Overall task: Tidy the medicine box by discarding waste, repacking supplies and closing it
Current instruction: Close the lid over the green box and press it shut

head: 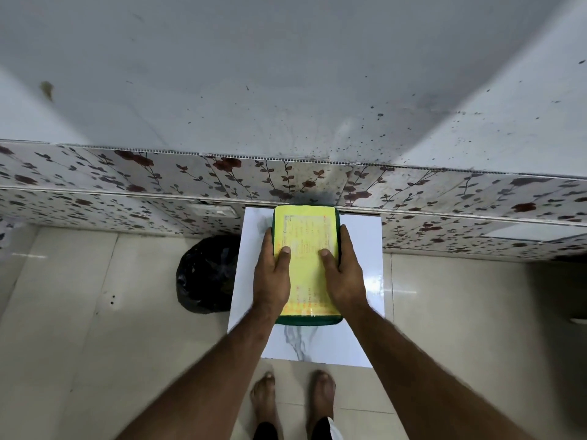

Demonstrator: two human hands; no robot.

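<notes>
The medicine box (305, 230) is a green box with a yellow printed lid, lying closed on a small white marble-patterned table (362, 249). My left hand (272, 274) grips its left side with the thumb on the lid. On the right side my right hand (343, 274) does the same, thumb pressed on the yellow top. The box's contents are hidden under the lid.
A black bin bag (203, 274) sits on the floor just left of the table. A floral-tiled wall band (158, 185) runs behind the table. Beige floor tiles surround it, and bare feet (295, 395) stand at the table's near edge.
</notes>
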